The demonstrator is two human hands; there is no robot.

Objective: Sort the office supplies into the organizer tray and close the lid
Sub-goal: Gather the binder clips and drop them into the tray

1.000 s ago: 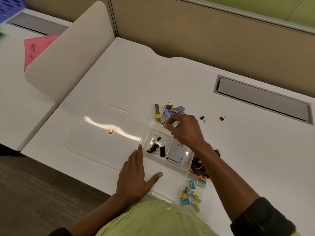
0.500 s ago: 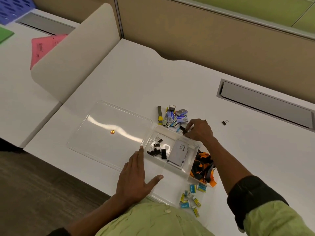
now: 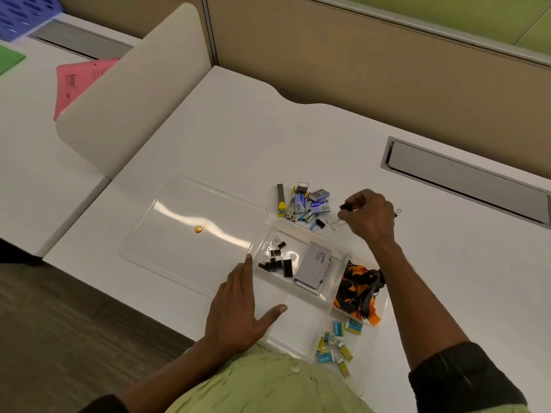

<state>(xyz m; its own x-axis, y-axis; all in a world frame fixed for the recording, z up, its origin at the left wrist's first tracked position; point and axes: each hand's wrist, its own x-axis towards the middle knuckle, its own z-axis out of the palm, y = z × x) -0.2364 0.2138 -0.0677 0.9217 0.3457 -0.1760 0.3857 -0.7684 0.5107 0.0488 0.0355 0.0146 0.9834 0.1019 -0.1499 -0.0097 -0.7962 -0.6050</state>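
A clear organizer tray (image 3: 301, 326) lies on the white desk, its open lid (image 3: 190, 231) flat to the left. Its compartments hold black binder clips (image 3: 275, 260), a grey box (image 3: 313, 268), orange and black lanyards (image 3: 359, 289) and small blue and yellow packs (image 3: 335, 342). My left hand (image 3: 238, 311) rests flat on the tray's near left edge. My right hand (image 3: 368, 216) hovers beyond the tray, pinching a black binder clip (image 3: 346, 207). A pile of staple boxes and small tools (image 3: 304, 204) lies just left of that hand, with one binder clip (image 3: 319, 224) beside it.
Another binder clip (image 3: 398, 212) peeks out on the desk right of my right hand. A grey cable slot (image 3: 465, 177) is set into the desk at the right. A cream divider panel (image 3: 131, 93) stands at the left, with a pink folder (image 3: 77, 81) behind it.
My right hand moved right and farther away from the tray's back edge and took hold of a black binder clip. My left hand stayed on the tray.
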